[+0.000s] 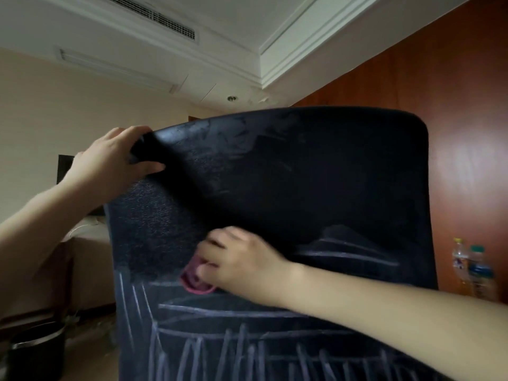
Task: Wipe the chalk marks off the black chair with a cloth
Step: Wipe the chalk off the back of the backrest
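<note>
Black chair [302, 188] back filled most of the view, turned to face the person, likely so the marked surface was reachable. Upper part of the chair looked smeared but mostly wiped; chalk marks [233, 350] remained across its lower part, so roughly half left, I'd judge. Left hand [110, 158] gripped the chair's top-left corner, fingers wrapped over the edge, probably bracing it against the wiping push. Right hand [239, 259] clutched a bunched pink cloth [196, 281] and pressed it on the chair just above the remaining marks, left of centre.
</note>
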`<action>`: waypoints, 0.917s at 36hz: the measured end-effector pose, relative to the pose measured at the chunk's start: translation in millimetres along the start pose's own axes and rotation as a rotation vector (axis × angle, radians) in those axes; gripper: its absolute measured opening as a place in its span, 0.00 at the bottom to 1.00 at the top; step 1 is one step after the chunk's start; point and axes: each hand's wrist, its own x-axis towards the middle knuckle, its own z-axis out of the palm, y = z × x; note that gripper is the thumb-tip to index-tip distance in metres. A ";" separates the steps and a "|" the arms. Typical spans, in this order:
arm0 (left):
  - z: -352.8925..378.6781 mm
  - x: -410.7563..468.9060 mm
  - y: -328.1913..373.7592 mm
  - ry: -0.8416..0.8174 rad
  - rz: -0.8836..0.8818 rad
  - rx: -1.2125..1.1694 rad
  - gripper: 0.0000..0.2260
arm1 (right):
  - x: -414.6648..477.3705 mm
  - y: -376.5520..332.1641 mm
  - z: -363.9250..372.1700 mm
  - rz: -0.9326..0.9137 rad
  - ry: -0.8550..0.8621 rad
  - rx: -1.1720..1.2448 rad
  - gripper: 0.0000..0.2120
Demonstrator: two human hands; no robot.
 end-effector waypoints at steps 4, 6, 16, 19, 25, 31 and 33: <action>1.8 2.3 2.0 -0.037 -0.016 -0.069 0.30 | -73.7 37.5 -66.4 0.085 -0.083 -0.189 0.13; 1.9 4.0 6.8 -0.068 -0.021 -0.041 0.29 | -117.1 61.5 -98.8 0.126 -0.093 -0.247 0.19; 42.4 -13.2 153.5 0.112 0.389 0.108 0.42 | -156.3 96.4 -107.8 0.118 -0.059 -0.255 0.14; 68.2 -17.4 183.4 0.195 0.492 0.204 0.44 | -123.5 86.8 -90.3 0.078 0.035 -0.219 0.08; 79.1 -12.6 187.0 0.263 0.491 0.191 0.43 | -82.0 72.6 -63.0 0.069 0.138 -0.143 0.11; 76.6 -15.7 195.1 0.243 0.467 0.179 0.44 | -168.5 84.1 -93.1 0.190 0.011 -0.193 0.07; 79.4 -15.9 199.5 0.256 0.467 0.173 0.44 | -204.2 86.3 -106.0 0.269 -0.040 -0.212 0.09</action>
